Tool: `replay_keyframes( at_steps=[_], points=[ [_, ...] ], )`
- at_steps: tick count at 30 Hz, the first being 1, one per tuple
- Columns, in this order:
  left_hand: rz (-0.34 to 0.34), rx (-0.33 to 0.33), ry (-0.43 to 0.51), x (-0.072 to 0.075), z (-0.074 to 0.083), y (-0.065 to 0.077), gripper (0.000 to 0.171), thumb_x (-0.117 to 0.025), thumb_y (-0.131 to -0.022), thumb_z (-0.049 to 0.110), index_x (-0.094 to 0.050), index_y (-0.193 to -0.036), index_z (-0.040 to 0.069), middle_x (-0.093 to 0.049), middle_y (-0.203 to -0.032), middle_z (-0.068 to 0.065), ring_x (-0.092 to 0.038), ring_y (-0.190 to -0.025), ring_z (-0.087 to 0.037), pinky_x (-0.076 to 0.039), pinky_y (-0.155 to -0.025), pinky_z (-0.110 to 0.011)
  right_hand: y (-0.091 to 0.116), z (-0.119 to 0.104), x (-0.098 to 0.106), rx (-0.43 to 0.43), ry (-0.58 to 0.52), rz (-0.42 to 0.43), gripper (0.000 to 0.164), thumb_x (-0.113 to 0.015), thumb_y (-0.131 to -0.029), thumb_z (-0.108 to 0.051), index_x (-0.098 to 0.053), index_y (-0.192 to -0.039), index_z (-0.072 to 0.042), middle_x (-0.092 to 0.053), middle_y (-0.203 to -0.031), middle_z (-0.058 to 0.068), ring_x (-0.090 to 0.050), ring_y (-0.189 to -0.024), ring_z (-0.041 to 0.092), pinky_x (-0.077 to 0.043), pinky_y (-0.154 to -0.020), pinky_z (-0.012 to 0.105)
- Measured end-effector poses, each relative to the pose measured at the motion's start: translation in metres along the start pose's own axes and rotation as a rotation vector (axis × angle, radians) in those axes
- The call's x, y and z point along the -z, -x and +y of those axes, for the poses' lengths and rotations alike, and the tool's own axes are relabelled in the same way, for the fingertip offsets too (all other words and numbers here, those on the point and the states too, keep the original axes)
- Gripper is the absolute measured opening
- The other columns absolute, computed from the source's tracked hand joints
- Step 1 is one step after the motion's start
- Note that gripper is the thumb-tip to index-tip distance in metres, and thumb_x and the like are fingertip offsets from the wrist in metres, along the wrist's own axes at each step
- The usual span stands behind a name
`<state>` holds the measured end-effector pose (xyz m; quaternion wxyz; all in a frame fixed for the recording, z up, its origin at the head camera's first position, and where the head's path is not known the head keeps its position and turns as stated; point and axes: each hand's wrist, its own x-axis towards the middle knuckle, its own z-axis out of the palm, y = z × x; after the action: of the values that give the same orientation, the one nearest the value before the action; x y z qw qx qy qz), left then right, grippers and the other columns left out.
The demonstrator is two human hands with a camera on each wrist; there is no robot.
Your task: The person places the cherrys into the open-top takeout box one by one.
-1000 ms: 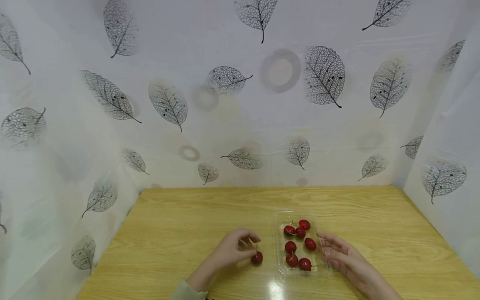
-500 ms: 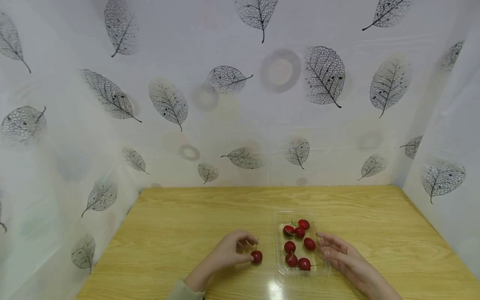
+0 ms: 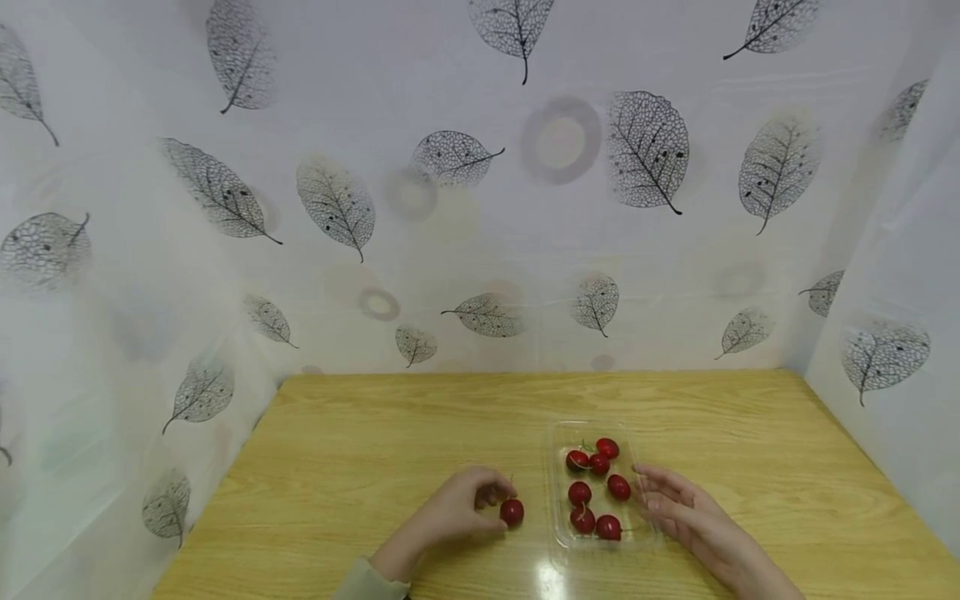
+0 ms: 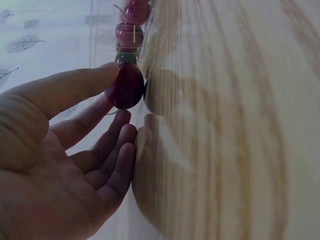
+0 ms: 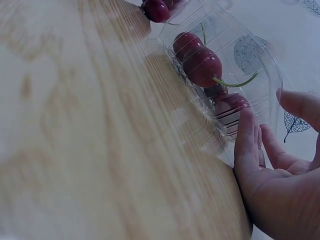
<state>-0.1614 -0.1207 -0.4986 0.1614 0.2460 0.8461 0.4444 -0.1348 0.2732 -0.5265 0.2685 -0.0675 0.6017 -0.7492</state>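
A dark red cherry (image 3: 512, 512) with a thin stem is on the table left of the clear plastic tray (image 3: 557, 533). My left hand (image 3: 468, 504) pinches this cherry (image 4: 127, 87) between thumb and index finger; its other fingers curve loosely beside it near the tabletop. Inside the tray lie several more cherries (image 3: 618, 487), some with green stems. My right hand (image 3: 693, 521) is at the tray's right side. Its fingers (image 5: 247, 135) touch the clear wall from outside, and the thumb or another fingertip lies close to the rim.
The wooden table (image 3: 360, 442) stretches out on both sides of the tray. A pale curtain with leaf prints (image 3: 480, 233) surrounds it at the back and sides. Light reflects off the tabletop in front of the tray.
My left thumb and index finger have closed in around the single cherry, which has shifted very slightly. The right hand and the tray have stayed practically still.
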Motion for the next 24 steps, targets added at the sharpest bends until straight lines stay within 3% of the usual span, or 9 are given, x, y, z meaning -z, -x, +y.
replay_keyframes(
  at_steps=[4,18,24],
  points=[
    [0.000,0.005,-0.010,-0.0009,-0.0001,0.0007,0.038,-0.089,-0.077,0.005,-0.075,-0.112,0.011,-0.073,-0.107,0.000,-0.063,-0.096,-0.005,-0.054,-0.088,-0.020,-0.0005,-0.0007,0.0000,0.001,0.009,0.000,0.055,-0.045,-0.113,-0.011,-0.029,-0.165,-0.003,-0.058,-0.136,-0.015,-0.063,-0.125,-0.002,-0.053,-0.108,0.020],
    [-0.006,0.038,-0.043,-0.0032,0.0001,-0.0009,0.032,-0.086,-0.080,0.009,-0.076,-0.111,0.014,-0.072,-0.107,0.006,-0.061,-0.096,-0.001,-0.051,-0.089,-0.021,-0.0003,-0.0005,0.0013,-0.011,0.003,0.002,0.046,-0.045,-0.113,-0.011,-0.041,-0.159,-0.016,-0.058,-0.136,-0.017,-0.062,-0.125,-0.003,-0.053,-0.107,0.020],
    [-0.006,0.042,-0.039,-0.0030,0.0005,-0.0010,0.031,-0.085,-0.081,0.008,-0.076,-0.111,0.013,-0.071,-0.105,0.007,-0.060,-0.094,-0.001,-0.051,-0.087,-0.020,-0.0005,-0.0001,0.0015,-0.013,0.002,0.000,0.047,-0.046,-0.113,-0.012,-0.041,-0.159,-0.016,-0.058,-0.136,-0.017,-0.062,-0.125,-0.003,-0.053,-0.107,0.020]
  ],
)
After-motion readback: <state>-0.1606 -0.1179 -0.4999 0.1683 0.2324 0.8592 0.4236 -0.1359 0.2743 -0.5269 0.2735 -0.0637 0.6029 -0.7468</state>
